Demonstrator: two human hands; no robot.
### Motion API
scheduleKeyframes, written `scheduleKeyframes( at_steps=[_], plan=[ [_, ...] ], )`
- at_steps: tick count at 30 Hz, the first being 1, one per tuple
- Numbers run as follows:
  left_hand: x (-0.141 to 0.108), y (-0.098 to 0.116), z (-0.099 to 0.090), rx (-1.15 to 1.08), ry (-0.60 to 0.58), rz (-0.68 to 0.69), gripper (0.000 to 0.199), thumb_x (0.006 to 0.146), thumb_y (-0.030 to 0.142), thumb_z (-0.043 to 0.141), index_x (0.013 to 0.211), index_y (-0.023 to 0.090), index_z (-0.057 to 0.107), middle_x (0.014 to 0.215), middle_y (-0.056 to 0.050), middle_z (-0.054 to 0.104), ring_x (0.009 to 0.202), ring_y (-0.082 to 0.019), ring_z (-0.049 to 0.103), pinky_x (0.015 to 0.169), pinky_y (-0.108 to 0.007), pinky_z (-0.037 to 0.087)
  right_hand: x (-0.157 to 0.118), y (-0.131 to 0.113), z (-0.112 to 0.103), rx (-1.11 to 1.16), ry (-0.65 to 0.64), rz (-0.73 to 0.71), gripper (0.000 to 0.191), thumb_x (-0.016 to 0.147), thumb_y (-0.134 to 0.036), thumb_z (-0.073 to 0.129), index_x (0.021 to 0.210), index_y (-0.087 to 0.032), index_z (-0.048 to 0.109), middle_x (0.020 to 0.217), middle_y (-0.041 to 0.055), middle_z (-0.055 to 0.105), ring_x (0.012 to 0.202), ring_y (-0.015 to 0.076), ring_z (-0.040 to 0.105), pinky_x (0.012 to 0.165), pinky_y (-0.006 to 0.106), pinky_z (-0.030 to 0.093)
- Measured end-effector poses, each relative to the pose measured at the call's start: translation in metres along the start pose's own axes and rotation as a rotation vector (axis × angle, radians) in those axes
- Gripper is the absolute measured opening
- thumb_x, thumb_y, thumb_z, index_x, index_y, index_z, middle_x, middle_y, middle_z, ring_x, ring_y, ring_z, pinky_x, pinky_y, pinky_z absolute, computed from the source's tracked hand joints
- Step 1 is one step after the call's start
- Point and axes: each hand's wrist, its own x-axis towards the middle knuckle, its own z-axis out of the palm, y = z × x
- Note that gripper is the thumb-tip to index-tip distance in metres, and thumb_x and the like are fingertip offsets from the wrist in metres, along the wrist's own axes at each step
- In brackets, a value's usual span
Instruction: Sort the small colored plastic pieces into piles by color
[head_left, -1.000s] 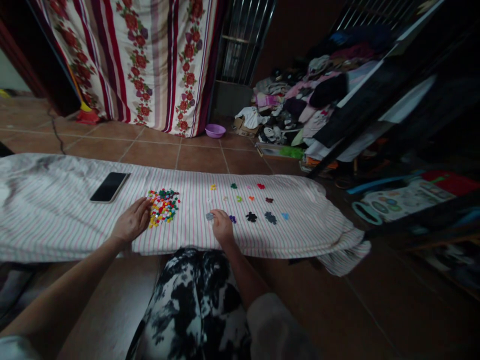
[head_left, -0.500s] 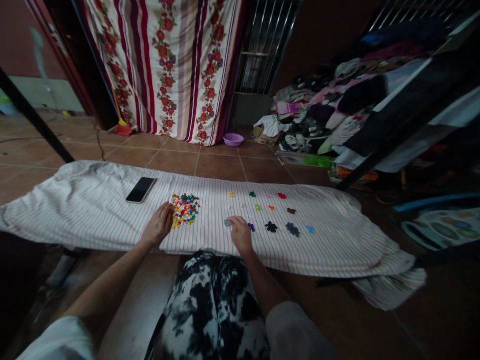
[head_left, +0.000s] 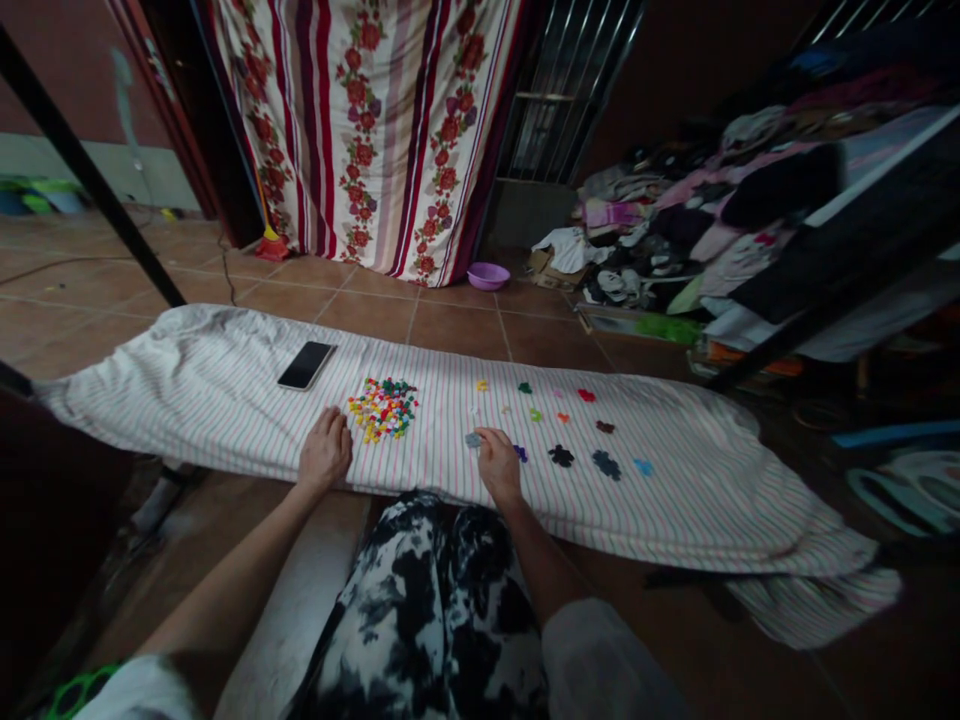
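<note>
A pile of small mixed-colour pieces (head_left: 384,410) lies on the striped cloth (head_left: 435,460). My left hand (head_left: 326,447) rests on the cloth just left of this pile, fingers stretched out and lying flat. Farther right, my right hand (head_left: 497,462) has its fingertips pinched together at a small grey cluster (head_left: 472,440); whatever is between them is too small to make out. Single-colour clusters spread around it: dark blue (head_left: 520,454), black (head_left: 561,456), dark grey (head_left: 606,464), light blue (head_left: 643,467), brown (head_left: 604,427), red (head_left: 586,396) and green (head_left: 525,388).
A phone (head_left: 307,365) lies on the cloth at the back left. Beyond the table are a floral curtain (head_left: 360,150), a purple basin (head_left: 488,276) and a heap of clothes (head_left: 660,220). My knees (head_left: 420,600) are at the table's near edge.
My left hand has drawn back slightly from the edge of the mixed pile. My right hand stays at the grey cluster. The whole view has shifted a little.
</note>
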Motion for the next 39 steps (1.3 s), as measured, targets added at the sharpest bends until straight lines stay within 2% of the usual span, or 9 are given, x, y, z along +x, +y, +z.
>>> scheduleKeyframes(
  at_steps=[4,11,18,22,27,35,39],
  plan=[
    [-0.012,0.009,-0.005,0.152,-0.092,0.003,0.059,0.093,0.041,0.031,0.135,0.004,0.050,0.145,-0.021,0.046,0.143,-0.033,0.032,0.116,-0.051,0.029,0.000,-0.001,-0.001,0.034,-0.012,-0.016,0.036,0.083,-0.014,0.038,0.098,-0.017,0.071,0.096,0.0096,0.069,0.093,0.0218,0.063,0.090,0.037,0.051],
    [-0.009,0.009,-0.008,0.251,-0.263,0.011,0.083,0.089,0.065,0.031,0.141,0.001,0.042,0.150,-0.025,0.037,0.144,-0.037,0.026,0.114,-0.053,0.027,0.001,-0.002,-0.004,0.052,0.012,0.025,0.037,0.083,-0.017,0.037,0.100,-0.016,0.070,0.098,0.0106,0.070,0.095,0.0220,0.064,0.088,0.038,0.052],
    [0.001,0.027,-0.005,0.266,-0.312,-0.077,0.096,0.085,0.073,0.028,0.145,-0.002,0.033,0.151,-0.029,0.030,0.145,-0.042,0.022,0.114,-0.059,0.023,0.000,0.002,-0.001,0.037,0.045,0.055,0.035,0.083,-0.022,0.039,0.097,-0.016,0.070,0.095,0.0105,0.071,0.089,0.0220,0.065,0.084,0.038,0.052],
    [0.011,0.029,0.005,0.236,-0.286,-0.082,0.089,0.088,0.068,0.026,0.146,0.000,0.032,0.151,-0.029,0.032,0.145,-0.040,0.024,0.114,-0.060,0.021,0.000,0.002,-0.001,0.031,0.056,0.068,0.034,0.083,-0.022,0.039,0.094,-0.018,0.071,0.093,0.0097,0.071,0.088,0.0213,0.065,0.083,0.036,0.052],
    [0.022,0.029,0.012,0.200,-0.292,-0.049,0.077,0.093,0.057,0.023,0.148,0.005,0.031,0.152,-0.023,0.035,0.145,-0.036,0.027,0.115,-0.057,0.023,0.000,0.000,-0.003,0.014,0.046,0.087,0.034,0.084,-0.023,0.038,0.092,-0.018,0.071,0.092,0.0092,0.072,0.088,0.0212,0.065,0.084,0.036,0.052],
    [0.034,0.026,0.010,0.127,-0.301,0.156,0.060,0.096,0.043,0.024,0.149,0.017,0.033,0.153,-0.013,0.037,0.146,-0.027,0.027,0.115,-0.053,0.026,0.001,-0.002,-0.006,0.028,0.036,0.089,0.035,0.083,-0.020,0.037,0.088,-0.019,0.071,0.089,0.0088,0.072,0.088,0.0208,0.066,0.085,0.035,0.052],
    [0.037,0.023,0.011,0.095,-0.271,0.242,0.055,0.096,0.038,0.026,0.147,0.021,0.037,0.154,-0.011,0.036,0.147,-0.026,0.025,0.114,-0.052,0.028,0.001,0.000,-0.005,0.043,0.040,0.089,0.034,0.084,-0.021,0.036,0.088,-0.019,0.070,0.088,0.0083,0.072,0.087,0.0205,0.066,0.083,0.034,0.052]
  ],
)
